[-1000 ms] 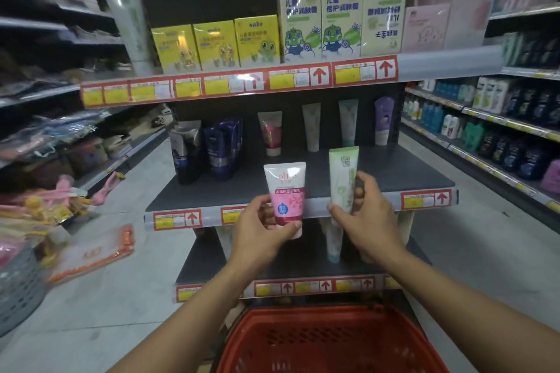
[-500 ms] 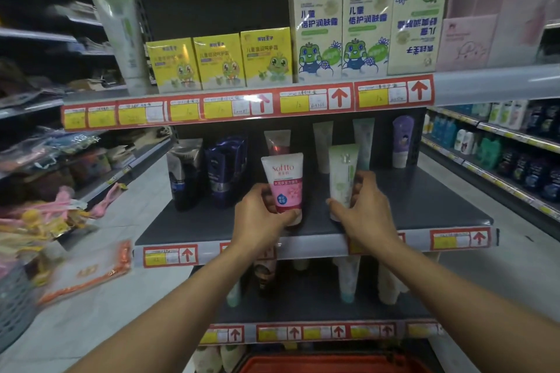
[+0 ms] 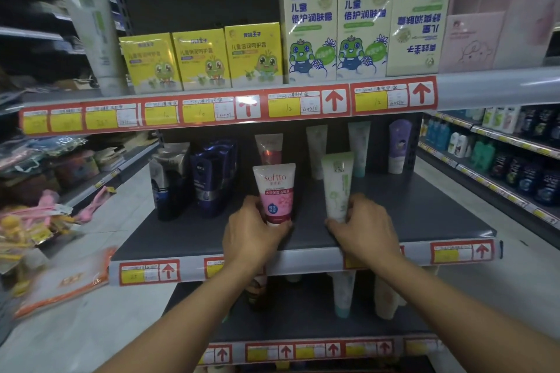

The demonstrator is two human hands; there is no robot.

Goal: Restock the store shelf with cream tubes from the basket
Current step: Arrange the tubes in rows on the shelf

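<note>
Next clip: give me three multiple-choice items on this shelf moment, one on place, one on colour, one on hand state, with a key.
1. Where does the pink tube stand?
A. top shelf
B. middle shelf
C. floor

2. What colour is the tube in the right hand?
A. pale green
B. black
C. orange

3. What is the left hand doing?
A. hanging free
B. gripping the pink tube
C. pressing a price tag

Key: 1 B, its cap sits on the middle shelf, in front of the back row; 2 A, the green tube is pale green; 3 B, fingers wrap the tube's base.
</note>
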